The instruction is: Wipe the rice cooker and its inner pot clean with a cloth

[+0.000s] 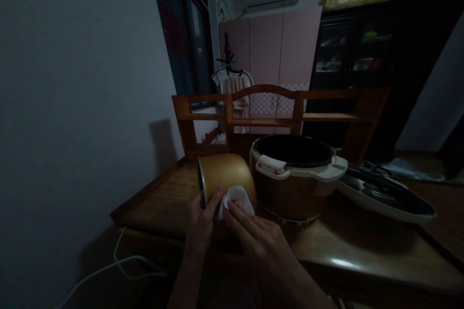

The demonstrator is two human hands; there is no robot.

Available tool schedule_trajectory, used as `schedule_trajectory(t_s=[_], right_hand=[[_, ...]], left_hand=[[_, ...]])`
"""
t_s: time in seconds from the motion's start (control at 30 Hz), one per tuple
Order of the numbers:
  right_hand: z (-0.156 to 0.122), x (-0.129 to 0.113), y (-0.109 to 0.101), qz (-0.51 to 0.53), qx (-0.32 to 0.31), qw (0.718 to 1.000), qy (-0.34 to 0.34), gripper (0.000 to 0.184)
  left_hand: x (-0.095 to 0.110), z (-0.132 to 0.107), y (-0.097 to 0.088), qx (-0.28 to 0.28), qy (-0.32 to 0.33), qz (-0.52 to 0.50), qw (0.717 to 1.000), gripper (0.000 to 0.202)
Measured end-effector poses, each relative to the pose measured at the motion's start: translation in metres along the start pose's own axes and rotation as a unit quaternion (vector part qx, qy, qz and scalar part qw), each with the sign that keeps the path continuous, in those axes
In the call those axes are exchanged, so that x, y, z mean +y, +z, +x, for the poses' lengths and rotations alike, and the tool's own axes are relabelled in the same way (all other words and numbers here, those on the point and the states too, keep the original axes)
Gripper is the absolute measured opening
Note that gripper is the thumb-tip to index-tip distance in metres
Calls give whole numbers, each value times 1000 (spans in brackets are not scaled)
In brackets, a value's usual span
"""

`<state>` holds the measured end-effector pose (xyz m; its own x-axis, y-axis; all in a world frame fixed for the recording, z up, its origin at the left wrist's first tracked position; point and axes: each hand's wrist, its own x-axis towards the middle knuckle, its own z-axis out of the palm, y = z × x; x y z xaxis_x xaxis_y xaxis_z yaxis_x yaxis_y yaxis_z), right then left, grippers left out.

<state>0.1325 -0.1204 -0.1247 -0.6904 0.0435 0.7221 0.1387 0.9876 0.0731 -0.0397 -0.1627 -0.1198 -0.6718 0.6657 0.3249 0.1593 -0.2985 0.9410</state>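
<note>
A gold-coloured inner pot [228, 171] of a cooker lies tipped on its side, its dark rim facing left. My left hand [203, 215] grips the pot near that rim, thumb on the outer wall. With bent fingers, my right hand [253, 227] presses a white cloth [237, 197] against the pot's gold outside. Just right of the pot stands the cooker body [293, 198], brown and cream with a black open inside and a cream handle. Its detached lid [387, 193] rests at the right, inner side up.
Everything stands on a wooden desk [340, 241] with a raised wooden shelf [266, 120] along its back. A white cable [126, 261] hangs at the left front. The wall [90, 82] is close on the left.
</note>
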Motion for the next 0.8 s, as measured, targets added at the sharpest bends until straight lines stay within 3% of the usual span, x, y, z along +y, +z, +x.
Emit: schedule_trajectory(t_s=[0.17,0.3,0.53,0.8], right_hand=[[-7,4,11,7,34,999,37,54],[-22,10,15,3,61,995,85,57],[-24,23,-8,12,129,972,195,50],[0,23,-23,44,148,969,192,47]], left_hand=[[-16,2,-6,19,60,93,994,23],[-24,-12,-9,-22,67,145,987,22],[-35,-56,-17,-83,84,208,971,21],[-38,-91,-17,-139,48,224,963,27]])
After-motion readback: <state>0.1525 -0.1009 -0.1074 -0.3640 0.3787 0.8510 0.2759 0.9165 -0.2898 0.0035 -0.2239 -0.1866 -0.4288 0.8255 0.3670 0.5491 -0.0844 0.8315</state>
